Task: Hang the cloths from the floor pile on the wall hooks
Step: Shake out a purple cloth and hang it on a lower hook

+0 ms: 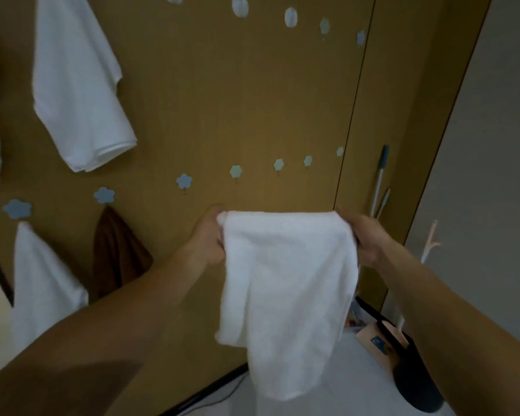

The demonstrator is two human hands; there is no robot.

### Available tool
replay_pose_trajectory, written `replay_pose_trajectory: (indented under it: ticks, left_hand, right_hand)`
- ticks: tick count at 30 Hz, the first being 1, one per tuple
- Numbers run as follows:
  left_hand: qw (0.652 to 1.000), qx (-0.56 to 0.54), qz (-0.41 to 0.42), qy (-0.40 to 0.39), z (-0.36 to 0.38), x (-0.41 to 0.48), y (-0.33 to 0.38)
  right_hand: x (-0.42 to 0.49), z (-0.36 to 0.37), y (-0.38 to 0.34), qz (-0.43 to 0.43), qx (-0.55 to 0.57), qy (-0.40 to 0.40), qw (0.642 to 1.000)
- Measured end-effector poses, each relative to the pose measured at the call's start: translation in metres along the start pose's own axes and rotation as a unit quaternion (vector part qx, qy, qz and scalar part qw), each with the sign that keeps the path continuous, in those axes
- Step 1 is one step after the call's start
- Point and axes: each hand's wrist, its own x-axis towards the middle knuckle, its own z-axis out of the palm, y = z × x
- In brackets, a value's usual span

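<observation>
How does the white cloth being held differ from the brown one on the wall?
The held cloth is white; the brown cloth is dark. The held cloth is gripped at its top corners by the left hand and right hand, while the brown cloth hangs from a blue flower hook. The held cloth's top edge is stretched wide; the brown cloth gathers to a point at its hook. Both hang down loosely.

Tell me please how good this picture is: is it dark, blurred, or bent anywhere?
Head view: dim, no glare; slight blur overall, so the white towel between the left hand and right hand shows little texture; wide-angle bending curves the panel seam and the row of flower hooks; a shadow lies on the left forearm.
</observation>
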Motion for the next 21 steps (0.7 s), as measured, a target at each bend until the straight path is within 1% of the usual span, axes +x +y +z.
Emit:
replay_pose_trajectory:
  ticks: [2, 3, 4, 6, 7, 8, 10, 14, 16, 18, 21]
  left_hand:
    - [0.998, 0.018, 0.027, 0.045, -0.006, 0.002, 0.009]
    - [0.997, 0.042, 0.045, 0.051, -0.007, 0.0, 0.013]
    - [0.995, 0.071, 0.062, 0.045, -0.006, -0.002, 0.018]
    - [0.996, 0.07, 0.057, 0.023, -0.006, -0.004, 0.024]
    - [0.996, 0.076, 0.051, 0.024, -0.006, -0.005, 0.026]
    - [0.994, 0.093, 0.049, 0.033, -0.008, -0.006, 0.028]
    - [0.989, 0.121, 0.055, 0.063, -0.016, -0.006, 0.031]
    - [0.985, 0.121, 0.054, 0.111, -0.041, -0.006, 0.037]
    - [0.983, 0.143, 0.055, 0.105, -0.049, -0.005, 0.04]
    - [0.975, 0.194, 0.048, 0.092, -0.057, -0.003, 0.042]
    - [0.955, 0.289, -0.003, 0.07, -0.07, -0.001, 0.041]
  right_hand:
    - [0.004, -0.008, -0.009, 0.005, 0.02, -0.008, 1.0]
    - [0.004, -0.01, -0.014, 0.003, 0.039, -0.015, 0.999]
    - [0.005, -0.012, -0.019, 0.0, 0.067, -0.029, 0.997]
    - [0.008, -0.016, -0.023, 0.001, 0.117, -0.069, 0.991]
    - [0.01, -0.017, -0.021, 0.002, 0.112, -0.092, 0.989]
    - [0.011, -0.017, -0.017, 0.008, 0.081, -0.101, 0.992]
    - [0.012, -0.019, -0.011, 0.018, 0.03, -0.086, 0.996]
    - [0.021, -0.028, -0.013, -0.003, 0.069, -0.013, 0.998]
    - [0.025, -0.03, -0.01, -0.013, 0.042, 0.005, 0.999]
    - [0.028, -0.03, -0.004, -0.019, 0.024, 0.015, 0.999]
    - [0.031, -0.029, 0.001, -0.027, 0.03, 0.02, 0.999]
